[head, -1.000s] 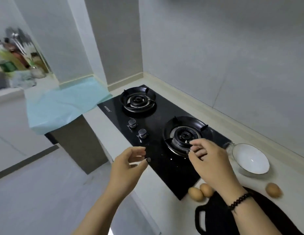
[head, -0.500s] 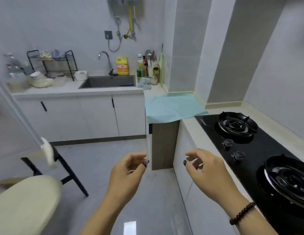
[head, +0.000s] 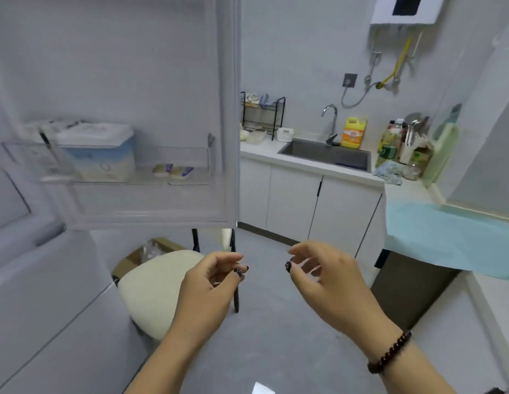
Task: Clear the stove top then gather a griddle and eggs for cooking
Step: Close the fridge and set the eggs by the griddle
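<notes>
Head view: left hand [head: 210, 282] and right hand [head: 330, 282] hover over the floor [head: 276, 336], fingers loosely curled, nothing held. Fridge door [head: 151, 109] hangs open just ahead on the left, its shelf [head: 128, 166] stocked. Stove, griddle and eggs are out of frame. Risks: clipping the door's lower corner or bumping the stool [head: 154, 288] just below the left hand if moving forward. Open room lies right of the door, toward the sink [head: 327, 155] counter [head: 318, 170].
</notes>
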